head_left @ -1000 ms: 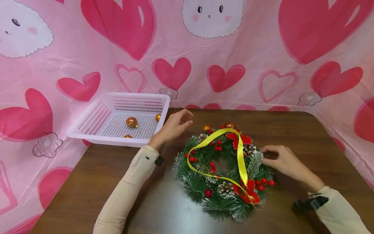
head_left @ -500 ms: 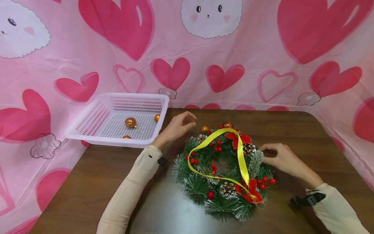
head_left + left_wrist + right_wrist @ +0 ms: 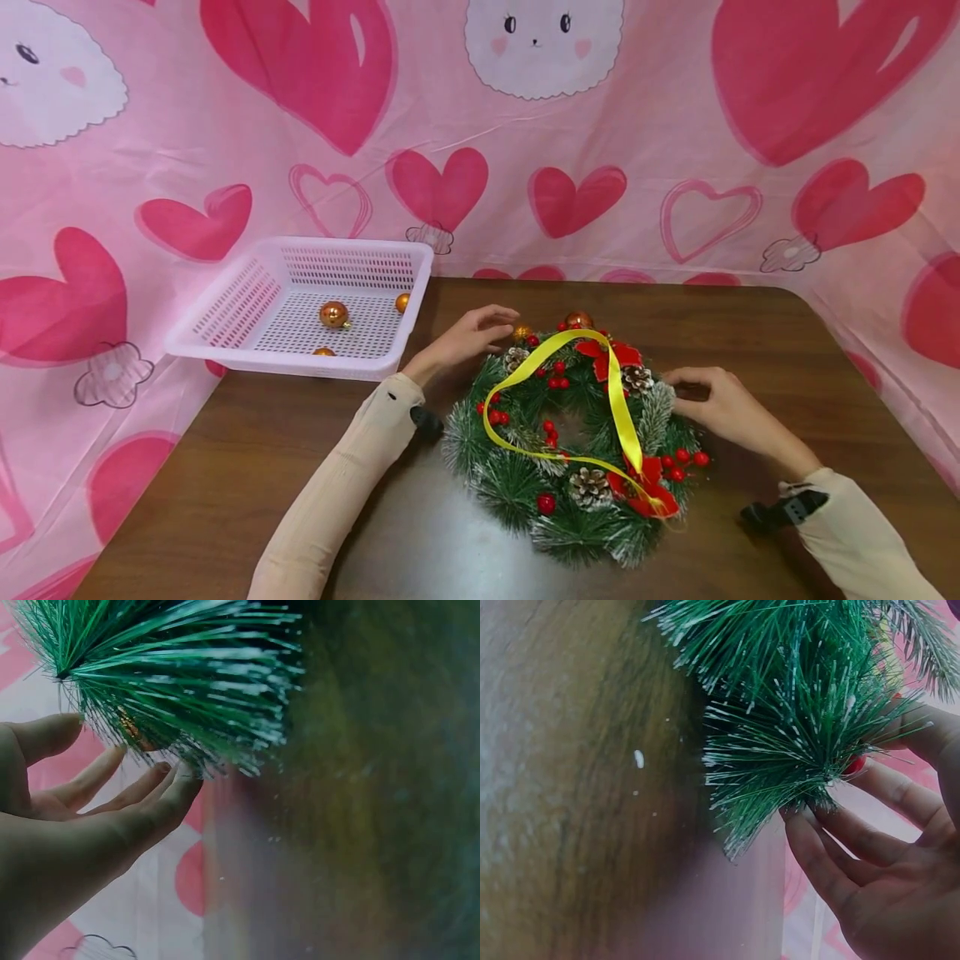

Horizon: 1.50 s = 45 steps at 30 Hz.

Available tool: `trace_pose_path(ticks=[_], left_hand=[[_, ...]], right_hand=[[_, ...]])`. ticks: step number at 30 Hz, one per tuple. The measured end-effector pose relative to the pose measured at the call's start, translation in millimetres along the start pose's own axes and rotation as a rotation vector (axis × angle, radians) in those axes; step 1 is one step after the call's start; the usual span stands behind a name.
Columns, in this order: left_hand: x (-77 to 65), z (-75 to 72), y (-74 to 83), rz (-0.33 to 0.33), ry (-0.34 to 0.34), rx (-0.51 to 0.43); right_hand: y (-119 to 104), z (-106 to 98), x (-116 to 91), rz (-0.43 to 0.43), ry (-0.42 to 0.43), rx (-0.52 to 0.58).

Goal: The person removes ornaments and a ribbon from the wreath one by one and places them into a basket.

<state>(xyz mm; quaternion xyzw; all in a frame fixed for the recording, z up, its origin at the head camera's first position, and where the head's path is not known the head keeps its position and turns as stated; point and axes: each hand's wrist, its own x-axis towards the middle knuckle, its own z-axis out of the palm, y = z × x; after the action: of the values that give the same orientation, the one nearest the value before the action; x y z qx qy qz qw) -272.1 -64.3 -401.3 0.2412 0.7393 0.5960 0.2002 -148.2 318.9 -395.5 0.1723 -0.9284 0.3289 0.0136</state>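
Observation:
A green wreath (image 3: 510, 492) with frosted tips, pine cones, red berries and red flowers lies on the table. A yellow ribbon (image 3: 618, 400) loops across its top. At the wreath's right edge my right hand (image 3: 723, 412) grips the greenery; in the right wrist view its fingers (image 3: 825, 855) lie along the outer branches, some tips hidden by needles. My left hand (image 3: 465, 337) is at the upper left edge, fingers loosely bent, fingertips right by an orange bauble (image 3: 522, 332). A second, copper bauble (image 3: 579, 321) sits at the wreath's far edge.
A white perforated basket (image 3: 281, 360) stands at the back left, holding a copper bauble (image 3: 333, 314) and two other orange baubles partly hidden by its walls. A pink heart-patterned cloth (image 3: 637, 100) hangs behind the brown wooden table (image 3: 225, 500).
My left hand has moved right, from beside the basket to the wreath's upper left edge. The wreath has turned slightly counterclockwise, with my right hand staying at its right side.

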Motion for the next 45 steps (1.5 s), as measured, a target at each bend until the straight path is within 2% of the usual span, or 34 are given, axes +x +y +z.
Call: trace_pose_path(ticks=[3,10,13,19,28,35,45], left_hand=[[-0.1,1.1,-3.5,-0.03,-0.027,-0.002],[0.7,4.2,-5.8,-0.037,-0.048,0.047],[1.7,5.7,-4.9,-0.03,-0.025,0.067],[3.1,7.7,-2.2,0.03,0.046,0.136],[-1.0,0.8,5.0,0.095,0.108,0.141],[-2.3,-4.3,9.4,0.122,0.118,0.151],[-3.3,-3.9,13.7,0.107,0.125,0.182]], right_hand=[[2,1,0,0.013,-0.006,0.007],[4,1,0,0.011,-0.003,0.002],[5,2,1,-0.004,0.014,0.009],[6,3,0,0.002,0.025,-0.001],[4,2,0,-0.014,0.023,0.013],[6,3,1,-0.011,0.009,0.01],[4,3,0,0.006,0.008,0.005]])
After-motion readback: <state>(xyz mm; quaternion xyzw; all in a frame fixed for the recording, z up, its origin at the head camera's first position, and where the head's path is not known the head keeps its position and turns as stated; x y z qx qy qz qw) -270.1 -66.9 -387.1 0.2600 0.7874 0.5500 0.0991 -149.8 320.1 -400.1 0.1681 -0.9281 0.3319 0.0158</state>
